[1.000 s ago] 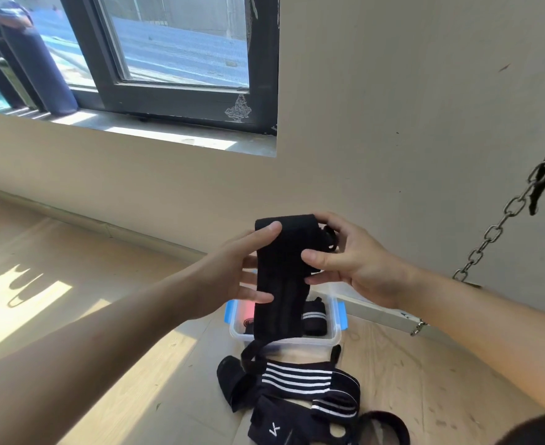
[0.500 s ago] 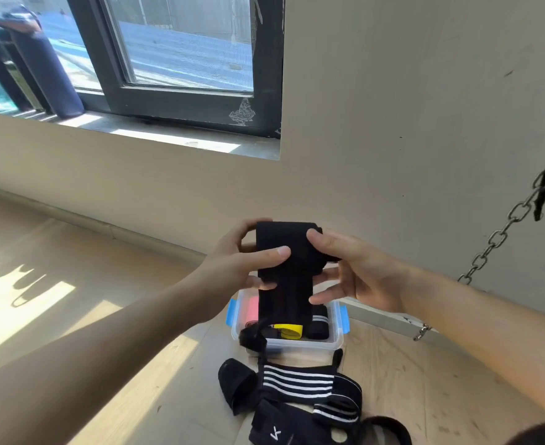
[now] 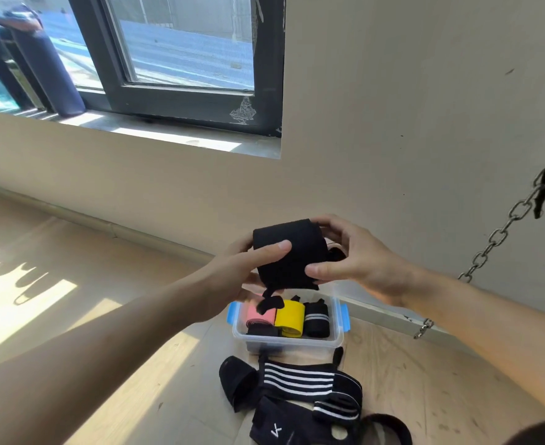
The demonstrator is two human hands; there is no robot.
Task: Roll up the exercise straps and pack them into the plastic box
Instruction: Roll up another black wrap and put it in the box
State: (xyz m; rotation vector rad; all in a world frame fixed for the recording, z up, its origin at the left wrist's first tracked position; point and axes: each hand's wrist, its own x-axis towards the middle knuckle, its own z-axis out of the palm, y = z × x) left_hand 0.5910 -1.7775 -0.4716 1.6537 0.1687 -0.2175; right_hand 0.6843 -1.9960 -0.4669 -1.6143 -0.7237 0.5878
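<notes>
Above the plastic box (image 3: 284,341), a black strap (image 3: 292,253) is wound into a fat roll. The left hand (image 3: 242,273) and right hand (image 3: 358,258) each grip it from a side, its loose tail dangling toward the box. Inside the box sit a pink roll (image 3: 262,315), a yellow roll (image 3: 292,316) and a striped roll (image 3: 316,318), with perhaps another dark one in front of them. Loose straps (image 3: 297,380) lie on the floor just in front of the box.

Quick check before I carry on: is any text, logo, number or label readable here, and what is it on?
"K": a white mark that looks like this letter, on the flat black strap lying nearest the camera.
White sticker on the window frame: too blurred to read.
Plastic box and the held rolled black strap: no text visible.
</notes>
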